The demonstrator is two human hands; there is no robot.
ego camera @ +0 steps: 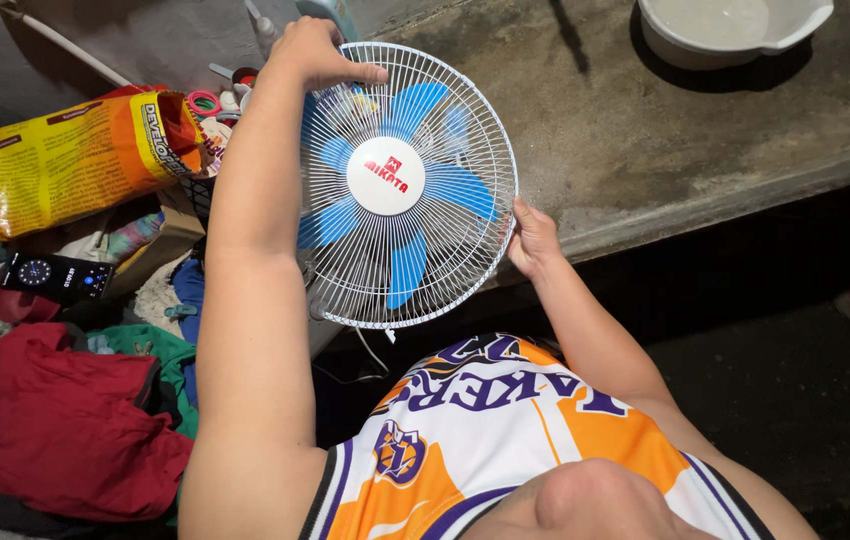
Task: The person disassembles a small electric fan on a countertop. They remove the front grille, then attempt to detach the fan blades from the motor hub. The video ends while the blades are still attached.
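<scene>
Closest below me, both arms reach up to the white fan guard [410, 190] leaning at the concrete worktop [665, 130] edge. Left grip [320, 55] curls over its top rim, right grip [533, 240] pinches the side. Light, springy wire; rim holds best. Feed bag [55, 160], clothes [70, 425] and basin [725, 30] crowd around.

A white wire-grilled fan [400, 185] with blue blades is gripped at two points of its rim. The top edge of the grille is clasped by the left hand [317, 52], the lower right edge by the right hand [533, 238]. Beyond the right hand's grip a white basin [735, 25] is seen on a concrete ledge [645, 130]; outward of the left hand's grip an orange-yellow bag [55, 160] and red cloth [65, 420] are piled.
</scene>
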